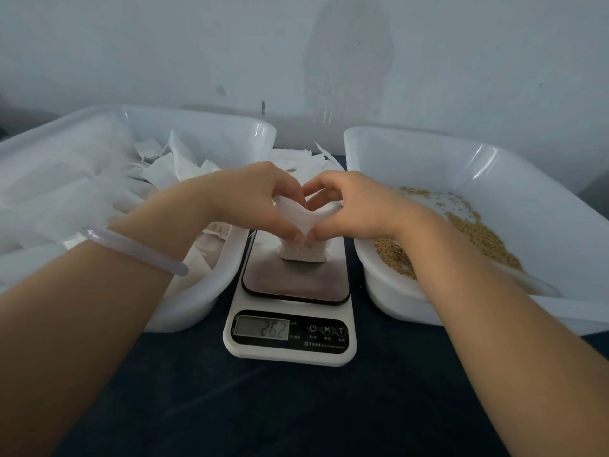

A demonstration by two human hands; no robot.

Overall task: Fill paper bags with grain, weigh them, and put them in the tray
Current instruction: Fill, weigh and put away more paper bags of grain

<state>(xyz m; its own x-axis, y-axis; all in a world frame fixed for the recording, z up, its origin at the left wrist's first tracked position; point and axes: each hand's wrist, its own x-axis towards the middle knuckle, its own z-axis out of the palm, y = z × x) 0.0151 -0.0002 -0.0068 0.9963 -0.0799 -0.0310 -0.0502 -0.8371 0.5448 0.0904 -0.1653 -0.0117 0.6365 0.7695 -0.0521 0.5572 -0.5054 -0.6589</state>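
1. Presently, the paper bag (304, 251) stands on the scale (290, 347) platform, its lower part bulging.
2. Left grip (260, 199) and right grip (357, 206) each pinch the bag's top edge between thumb and fingers.
3. The scale sits on the dark counter (296, 410) between two white trays; its display appears to read 262.
4. Left tray (214, 136): heaped white paper bags (66, 199).
5. Right tray (412, 150): a thin scatter of loose grain (478, 232).
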